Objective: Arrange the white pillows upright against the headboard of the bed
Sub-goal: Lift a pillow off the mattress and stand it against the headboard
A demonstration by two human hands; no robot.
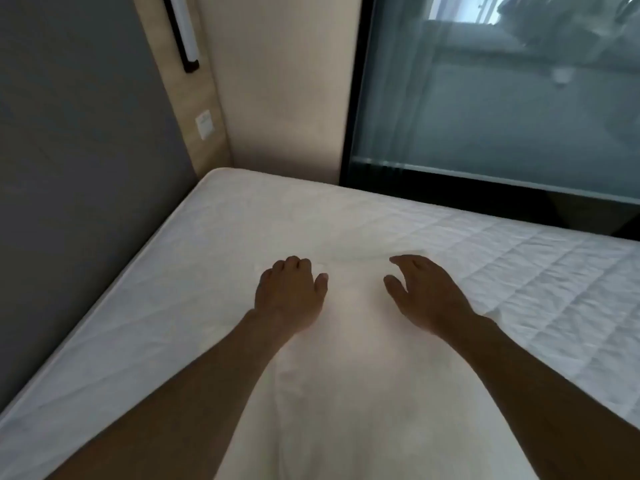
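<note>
White pillow (pixel 349 358) lies between our two forearms, running from the bottom edge of the view up toward the middle of the bed (pixel 194 244), where its far end shows a few folds. It rests flat on the quilted mattress cover, not upright.

Our left hand (pixel 289 294) sits on the pillow's left side near its far end, fingers curled downward into the fabric and thumb spread toward the middle; we cannot tell whether it truly grips the cloth or only presses on it. Our right hand (pixel 427 292) is over the pillow's right side at about the same height, fingers loosely spread and the thumb apart, palm down, holding nothing that we can see.

The grey headboard (pixel 76 174) stands along the left side of the bed, well apart from the pillow. Beyond it a wooden strip carries a wall switch (pixel 204 124) and a long lamp (pixel 183 29). A dark-framed glass panel (pixel 485 98) runs along the far side of the bed.
</note>
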